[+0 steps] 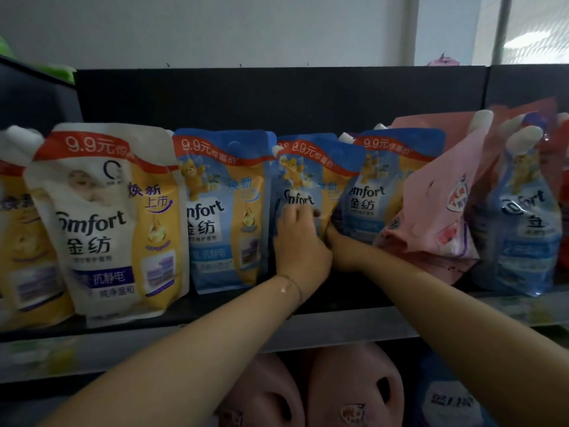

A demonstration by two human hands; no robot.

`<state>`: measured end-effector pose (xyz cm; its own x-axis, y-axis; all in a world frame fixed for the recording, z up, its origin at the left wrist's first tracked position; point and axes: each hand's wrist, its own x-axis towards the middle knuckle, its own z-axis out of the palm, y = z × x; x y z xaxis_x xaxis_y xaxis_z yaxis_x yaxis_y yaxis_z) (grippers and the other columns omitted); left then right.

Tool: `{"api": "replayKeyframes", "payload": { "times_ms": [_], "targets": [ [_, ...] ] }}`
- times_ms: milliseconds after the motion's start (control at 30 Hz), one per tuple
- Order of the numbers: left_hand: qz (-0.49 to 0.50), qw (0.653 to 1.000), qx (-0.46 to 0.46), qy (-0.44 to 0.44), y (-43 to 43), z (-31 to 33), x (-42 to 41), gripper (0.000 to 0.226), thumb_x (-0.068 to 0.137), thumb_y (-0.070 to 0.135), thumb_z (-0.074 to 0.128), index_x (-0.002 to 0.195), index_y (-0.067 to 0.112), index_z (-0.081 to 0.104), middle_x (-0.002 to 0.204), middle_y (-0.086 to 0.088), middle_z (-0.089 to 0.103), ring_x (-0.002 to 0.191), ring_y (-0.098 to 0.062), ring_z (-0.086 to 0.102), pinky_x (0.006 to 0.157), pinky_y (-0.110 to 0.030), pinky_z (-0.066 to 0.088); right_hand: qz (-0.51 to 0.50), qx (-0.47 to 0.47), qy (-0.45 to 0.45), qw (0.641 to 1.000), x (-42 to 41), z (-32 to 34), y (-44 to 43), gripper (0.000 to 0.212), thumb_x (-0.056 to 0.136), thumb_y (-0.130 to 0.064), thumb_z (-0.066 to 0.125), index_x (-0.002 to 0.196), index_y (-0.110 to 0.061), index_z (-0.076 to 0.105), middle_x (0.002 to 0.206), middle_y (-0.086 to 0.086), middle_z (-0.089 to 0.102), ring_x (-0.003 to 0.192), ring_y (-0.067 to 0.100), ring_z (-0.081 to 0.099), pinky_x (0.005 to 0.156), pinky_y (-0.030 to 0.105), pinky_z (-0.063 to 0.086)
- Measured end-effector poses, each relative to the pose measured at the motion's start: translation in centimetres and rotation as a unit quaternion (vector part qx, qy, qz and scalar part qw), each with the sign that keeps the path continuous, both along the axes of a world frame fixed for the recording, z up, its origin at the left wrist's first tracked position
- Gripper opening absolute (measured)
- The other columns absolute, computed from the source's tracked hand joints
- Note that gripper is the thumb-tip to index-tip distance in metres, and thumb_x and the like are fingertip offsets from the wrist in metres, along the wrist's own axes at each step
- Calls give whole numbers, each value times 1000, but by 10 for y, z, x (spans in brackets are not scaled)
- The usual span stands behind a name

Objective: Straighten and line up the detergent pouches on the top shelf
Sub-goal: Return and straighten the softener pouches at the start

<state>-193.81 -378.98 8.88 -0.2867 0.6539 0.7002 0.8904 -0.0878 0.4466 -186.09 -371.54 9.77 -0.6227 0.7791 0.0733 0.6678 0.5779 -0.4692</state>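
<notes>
Retail shop. Black metal shelf [338, 329] carries rows of same-brand blue plastic pouches [224, 211] and white-and-yellow plastic pouches [101, 223], red price banners [92, 146] reading 9.9 yuan. Pink plastic jugs [354, 386] stocked below.

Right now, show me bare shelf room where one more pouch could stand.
Only the dark front strip of the shelf, between the left blue pouch and the pink pouch, before the middle blue pouch. Everywhere else pouches touch or overlap.

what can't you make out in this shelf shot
All in the head view:
- Right hand: fingers hidden behind the middle blue pouch, so its grip cannot be told.
- Leftmost yellow pouch: cut off by the left edge.
- Pink pouch: label blurred.
- Pink jugs below: cut by the bottom edge and arms.
</notes>
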Motion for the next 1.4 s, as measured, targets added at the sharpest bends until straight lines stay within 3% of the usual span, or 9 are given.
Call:
{"api": "replayKeyframes", "payload": {
  "times_ms": [133, 300, 467, 633, 800, 933, 1067, 1233, 1400],
  "targets": [
    [48, 940, -109, 319, 20, -4, -20, 76, 92, 0, 45, 152, 15, 0, 158, -7, -20, 145, -26, -18, 117, -39, 5, -21, 38, -52, 998, 5, -2, -7, 83, 96, -11, 46, 149, -4, -18, 151, 24, 28, 126, 31, 45, 96, 31, 39],
    [77, 920, -205, 327, 49, -9, -34, 70, 102, 42, 23, 146, 18, -25, 153, -5, -33, 140, -21, -30, 114, -44, -12, -3, 112, -92, 989, 27, -8, -28, 37, 95, -20, 46, 131, -12, 42, 128, 10, 51, 105, 24, 52, 86, 31, 45],
    [127, 917, -230, 299, 73, -9, -39, 89, 91, 68, 26, 137, 24, -37, 147, -6, -43, 136, -24, -37, 111, -52, -15, -20, 181, -59, 981, 46, -22, -25, 26, 94, -26, 45, 119, -18, 49, 126, 4, 52, 110, 25, 53, 94, 40, 47],
    [148, 904, -253, 312, 85, 10, -23, 95, 89, 64, 42, 150, 18, -14, 155, -19, -19, 143, -35, -20, 108, -62, -10, -4, 183, 40, 982, 60, -16, -18, 32, 93, -21, 51, 124, -24, 55, 123, 3, 61, 114, 23, 55, 98, 31, 43],
    [92, 911, -88, 393, 71, 22, 4, 31, 92, 30, 47, 118, 14, 54, 129, -10, 43, 128, -28, 35, 96, -80, 3, -10, 166, 87, 982, 68, -4, 0, 23, 90, -15, 53, 110, -14, 63, 114, 6, 65, 109, 22, 57, 96, 34, 45],
    [61, 900, -54, 429, 68, 24, 16, 26, 73, 23, 72, 93, 9, 65, 96, -12, 62, 92, -32, 60, 89, -52, 44, -28, 145, 85, 985, 76, 5, 10, 24, 88, -14, 49, 105, -10, 65, 98, 5, 66, 87, 17, 58, 80, 27, 46],
    [-20, 964, -156, 214, 80, 25, 28, 25, 97, 17, 47, 115, 0, 49, 115, -22, 58, 105, -38, 58, 73, -37, 43, -80, 144, 19, 986, 86, 0, 25, 22, 88, -21, 46, 103, -14, 61, 103, 12, 62, 89, 27, 60, 79, 34, 52],
    [-86, 963, -247, -67, 99, 30, 32, 46, 98, 35, 48, 128, -1, 43, 130, -16, 52, 119, -31, 51, 84, -26, 39, -88, 153, 51, 983, 107, 1, 36, 14, 96, -23, 47, 98, -28, 59, 97, 2, 54, 90, 20, 54, 72, 22, 36],
    [-207, 835, -189, -473, 121, 25, 48, 58, 87, 16, 67, 132, 6, 31, 134, -15, 49, 113, -41, 55, 81, -46, 53, -71, 136, 91, 984, 118, 2, 44, 20, 96, -20, 49, 107, -19, 66, 113, 5, 63, 104, 20, 56, 90, 27, 42]
  ]
}}
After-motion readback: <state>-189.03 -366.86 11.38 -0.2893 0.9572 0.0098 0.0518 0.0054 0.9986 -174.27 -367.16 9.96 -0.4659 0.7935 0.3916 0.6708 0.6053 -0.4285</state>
